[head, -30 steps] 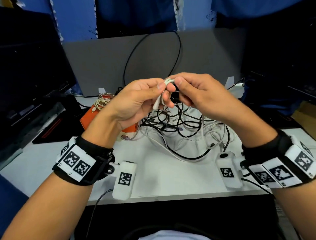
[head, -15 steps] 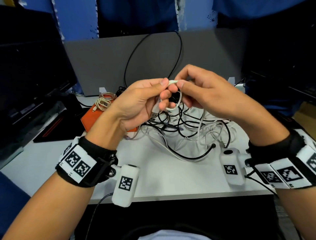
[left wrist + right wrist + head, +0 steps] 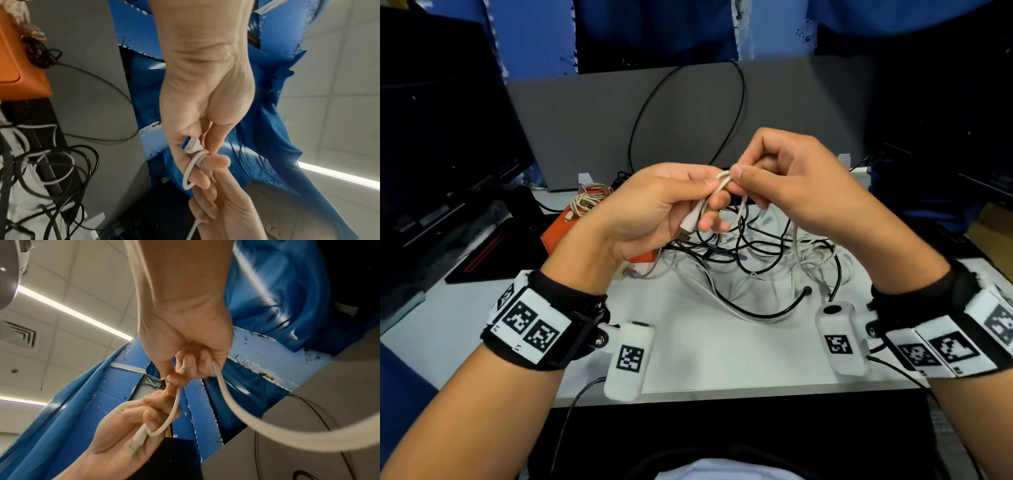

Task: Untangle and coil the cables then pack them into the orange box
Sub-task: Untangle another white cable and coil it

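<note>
Both hands are raised above a tangle of black and white cables [image 3: 753, 253] on the white table. My left hand [image 3: 654, 209] pinches a white USB cable [image 3: 719, 183] near its plug [image 3: 690, 222], with a small loop bent around its fingers [image 3: 190, 172]. My right hand [image 3: 784, 185] pinches the same white cable [image 3: 174, 408] just beyond the loop, and the rest of it hangs down toward the tangle. The orange box [image 3: 561, 233] lies at the left behind my left hand, with coiled cables [image 3: 585, 198] on it.
A grey panel [image 3: 688, 113] stands at the back of the table with a black cable [image 3: 688, 102] looped in front of it. Dark monitors [image 3: 441, 164] sit to the left and right. The white table [image 3: 705, 349] shows bare surface near its front edge.
The right hand has risen and shifted right along the white cable. The loop between the hands has been pulled smaller and the plug now hangs below the left fingers.
</note>
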Demonstrator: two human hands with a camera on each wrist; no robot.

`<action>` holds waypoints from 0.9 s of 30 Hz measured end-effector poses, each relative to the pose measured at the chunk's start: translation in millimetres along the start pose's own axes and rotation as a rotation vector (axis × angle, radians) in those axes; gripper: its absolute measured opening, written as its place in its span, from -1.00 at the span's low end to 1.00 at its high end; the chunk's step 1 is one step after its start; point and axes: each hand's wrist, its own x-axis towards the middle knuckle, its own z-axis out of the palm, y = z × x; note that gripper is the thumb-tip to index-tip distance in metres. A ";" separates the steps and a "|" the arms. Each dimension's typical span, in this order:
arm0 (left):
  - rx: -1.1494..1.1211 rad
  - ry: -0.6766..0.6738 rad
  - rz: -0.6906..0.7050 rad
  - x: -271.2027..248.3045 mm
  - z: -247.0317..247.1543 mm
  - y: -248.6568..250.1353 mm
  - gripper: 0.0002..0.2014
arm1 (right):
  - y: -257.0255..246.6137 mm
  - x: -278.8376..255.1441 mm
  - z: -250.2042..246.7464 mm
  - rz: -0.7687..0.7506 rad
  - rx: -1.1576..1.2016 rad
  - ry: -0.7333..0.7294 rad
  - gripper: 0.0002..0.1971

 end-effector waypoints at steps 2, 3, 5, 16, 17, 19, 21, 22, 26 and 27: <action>0.036 -0.038 -0.016 -2.0 0.1 1.0 -0.67 | -2.3 -0.8 -2.9 -0.026 -0.049 -0.022 -0.80; 0.031 -0.052 -0.009 -2.9 1.5 1.7 -0.68 | -3.2 -1.1 -4.0 -0.046 -0.054 -0.022 -0.80; -0.036 -0.071 0.026 -4.4 6.1 2.6 -0.75 | -4.4 -1.3 -4.0 -0.080 -0.011 0.000 -0.82; -0.059 -0.078 0.202 -9.8 9.8 12.8 -0.76 | -12.1 0.5 -8.8 -0.143 0.023 0.143 -0.88; -0.123 -0.034 0.237 -8.8 10.5 14.5 -0.76 | -10.9 1.3 -5.4 -0.126 0.019 0.131 -0.83; -0.323 0.071 0.308 -5.9 8.7 16.6 -0.74 | -5.8 3.0 3.9 -0.077 -0.130 0.053 -0.70; -0.507 0.153 0.365 -2.0 4.8 16.4 -0.69 | 0.7 2.5 11.2 -0.013 -0.332 -0.105 -0.65; -0.545 0.201 0.375 0.4 2.6 14.6 -0.67 | 1.1 0.9 14.1 0.012 -0.375 -0.181 -0.68; -0.291 0.486 0.347 11.8 1.3 0.4 -0.69 | -3.8 -6.0 15.0 -0.044 -0.542 -0.361 -0.75; -0.106 0.540 0.339 14.0 1.8 -3.7 -0.70 | -5.6 -7.2 15.2 -0.057 -0.563 -0.395 -0.73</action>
